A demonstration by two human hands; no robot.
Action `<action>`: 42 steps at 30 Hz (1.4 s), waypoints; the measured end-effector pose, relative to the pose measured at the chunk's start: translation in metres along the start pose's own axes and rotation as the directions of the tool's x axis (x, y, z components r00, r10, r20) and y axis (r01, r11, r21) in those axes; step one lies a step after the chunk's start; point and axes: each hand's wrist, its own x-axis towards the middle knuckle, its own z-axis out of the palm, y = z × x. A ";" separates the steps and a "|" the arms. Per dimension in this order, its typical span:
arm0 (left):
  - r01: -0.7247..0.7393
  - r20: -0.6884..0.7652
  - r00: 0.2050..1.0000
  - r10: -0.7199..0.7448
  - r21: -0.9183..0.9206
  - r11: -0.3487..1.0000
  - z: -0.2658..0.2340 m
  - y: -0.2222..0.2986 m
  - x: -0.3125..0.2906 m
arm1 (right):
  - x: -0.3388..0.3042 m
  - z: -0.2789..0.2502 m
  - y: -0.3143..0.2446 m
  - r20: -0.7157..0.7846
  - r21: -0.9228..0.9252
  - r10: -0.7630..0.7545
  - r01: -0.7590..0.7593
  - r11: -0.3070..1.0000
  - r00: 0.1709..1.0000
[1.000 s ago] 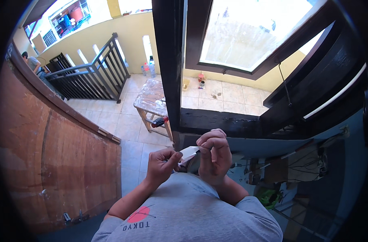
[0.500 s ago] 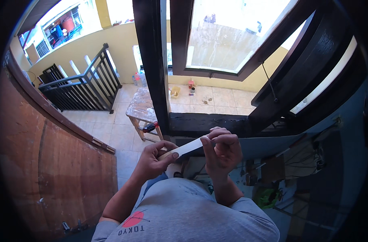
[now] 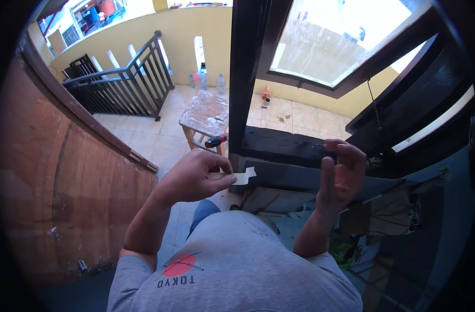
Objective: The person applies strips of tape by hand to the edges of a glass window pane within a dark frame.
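So the pale strip [image 3: 242, 178] (looks like tape, kinda folded near its free end) is in the left hand [image 3: 198, 177], pinched between thumb and fingers. Going by the dark window frame [image 3: 284, 144], the strip sits just below its lower left corner in the view, free end pointing right. The hands are well apart. The right hand [image 3: 341, 177] is up in front of the right part of the frame's sill, palm partly showing, fingers curled over, with a gap between them and the thumb, and I can't see anything in it.

Left of the frame's upright there's a beat-up wooden stool [image 3: 203, 110] with white smears on the top, and a black-and-red handle [image 3: 215, 141] shows up low between the stool and the upright. Some plastic bottles [image 3: 203, 78] are on the floor behind the stool, also left of the frame. Further left you get a dark metal railing [image 3: 130, 86], then a big brown wooden door [image 3: 91, 192] nearest the camera. Something bright green [image 3: 346, 255] is in the shadowy clutter well below the frame, over to the right.
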 end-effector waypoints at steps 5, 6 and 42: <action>-0.099 0.099 0.991 0.085 0.146 0.984 -0.026 0.007 -0.011 | -0.007 0.068 -0.012 0.677 -0.087 0.114 -0.075 0.993 0.727; -0.089 0.090 0.993 0.076 0.149 0.985 -0.028 0.008 -0.014 | -0.012 0.075 -0.003 0.784 -0.084 0.125 -0.095 0.992 0.608; 0.008 -0.529 0.740 0.416 0.626 0.780 0.075 -0.168 0.032 | -0.055 -0.015 0.027 0.237 0.338 0.354 -0.418 0.843 0.905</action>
